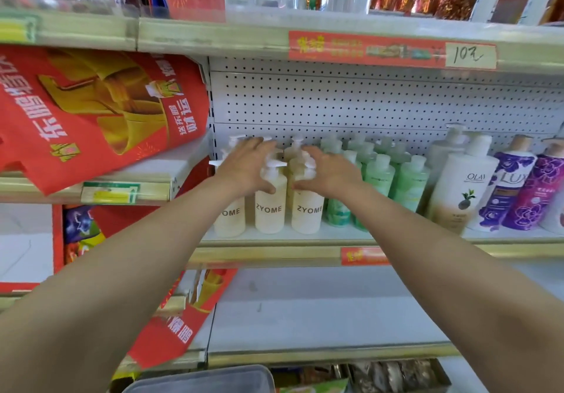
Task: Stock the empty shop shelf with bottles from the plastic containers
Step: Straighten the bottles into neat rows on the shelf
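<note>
Cream ZYOME bottles [270,209] stand at the left end of the shelf [274,254]. My left hand [248,167] and right hand [331,173] rest spread on their pumps, gripping nothing. Touching my right hand stand green bottles [377,179]; a red banner [91,112] hangs left.

ZYOME bottles [270,212], front row: 3 | purple bottles [503,191]: 2 | Olay bottle [464,191]: 1
</note>
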A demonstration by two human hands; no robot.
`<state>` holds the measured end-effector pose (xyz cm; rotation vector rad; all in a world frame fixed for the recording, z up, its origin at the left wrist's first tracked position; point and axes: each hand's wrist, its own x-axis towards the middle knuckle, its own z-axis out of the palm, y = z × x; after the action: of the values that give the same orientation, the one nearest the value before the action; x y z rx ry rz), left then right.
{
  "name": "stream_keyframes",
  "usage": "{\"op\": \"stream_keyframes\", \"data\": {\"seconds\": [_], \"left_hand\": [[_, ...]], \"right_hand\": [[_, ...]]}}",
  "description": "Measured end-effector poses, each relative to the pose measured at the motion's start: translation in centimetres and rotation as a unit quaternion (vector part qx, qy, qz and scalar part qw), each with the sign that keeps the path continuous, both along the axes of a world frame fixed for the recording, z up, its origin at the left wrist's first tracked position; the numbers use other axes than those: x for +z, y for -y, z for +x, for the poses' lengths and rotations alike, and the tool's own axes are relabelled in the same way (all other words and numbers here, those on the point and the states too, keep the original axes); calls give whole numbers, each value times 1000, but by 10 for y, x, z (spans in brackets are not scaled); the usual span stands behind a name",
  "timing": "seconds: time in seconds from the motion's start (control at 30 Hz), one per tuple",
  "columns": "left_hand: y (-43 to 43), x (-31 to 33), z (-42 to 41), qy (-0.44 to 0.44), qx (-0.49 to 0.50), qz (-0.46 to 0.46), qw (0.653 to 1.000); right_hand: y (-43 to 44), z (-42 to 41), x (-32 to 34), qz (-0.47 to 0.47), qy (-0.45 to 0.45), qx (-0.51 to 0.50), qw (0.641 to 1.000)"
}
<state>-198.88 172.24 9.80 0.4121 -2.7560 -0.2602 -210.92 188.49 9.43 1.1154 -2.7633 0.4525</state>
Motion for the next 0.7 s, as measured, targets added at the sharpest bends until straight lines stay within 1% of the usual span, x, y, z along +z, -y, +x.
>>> {"op": "stream_keyframes", "data": {"seconds": [0.03,0.07,0.1,0.17,0.27,0.33,0.47,0.6,0.7], "left_hand": [[7,5,7,-6,12,-21,1000],[14,9,15,-9,27,-36,999],[22,11,23,-6,41,-42,998],[32,10,37,13,57,-37,998],[39,-2,48,53,52,-18,997],[44,-13,50,66,52,-9,996],[50,-22,46,45,65,20,997],[52,-22,42,34,52,49,997],[52,-23,40,29,53,55,997]], "right_hand": [[3,3,7,-6,-40,-21,999],[6,7,14,-24,-60,-26,998],[11,8,17,-46,-58,-14,997],[23,12,16,-77,-17,42,996],[40,19,3,-47,16,121,991],[47,21,-5,-25,20,140,990],[55,21,-15,-14,32,144,989],[60,17,-16,-13,35,138,990],[61,16,-17,-15,38,137,990]]}}
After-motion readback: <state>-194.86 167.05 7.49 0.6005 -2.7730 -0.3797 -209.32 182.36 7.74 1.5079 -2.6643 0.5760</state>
